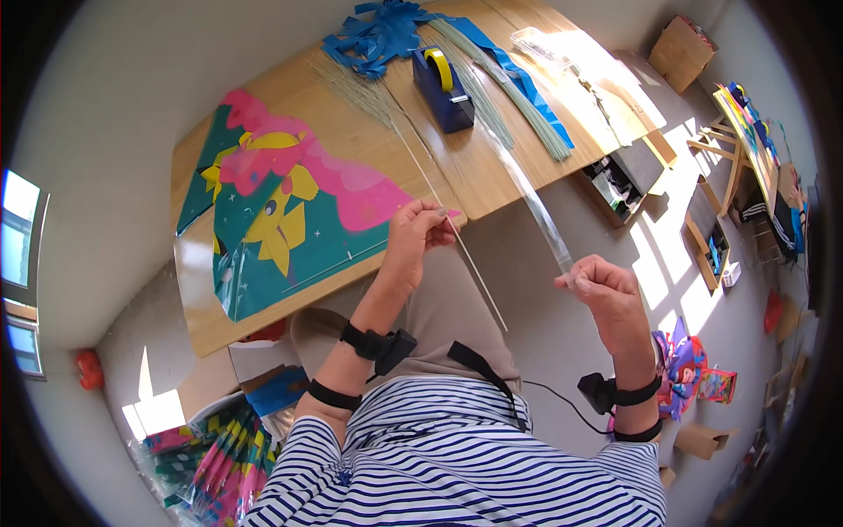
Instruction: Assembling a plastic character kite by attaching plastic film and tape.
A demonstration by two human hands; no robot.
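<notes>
My left hand [416,239] is closed on a thin pale rod [481,285], which slants from the table out past its edge. Beside those fingers peeks the pink tip of a printed kite-like sheet [342,189], green and pink with a yellow cartoon figure, lying flat on the table. Whether the fingers also grip that tip is hard to see. To the right, my right hand [606,294] pinches the end of a long strip of clear tape [537,211]. The strip stretches back, taut, to a dark blue tape dispenser [439,92] carrying a yellow-cored roll.
Bundles of thin rods [527,114] and blue strips [378,39] lie along the far side of the wooden table [198,329]. Folded printed sheets [219,457] fill the lower left. Open boxes [615,189] stand on the right, and a cable [571,404] runs by my waist.
</notes>
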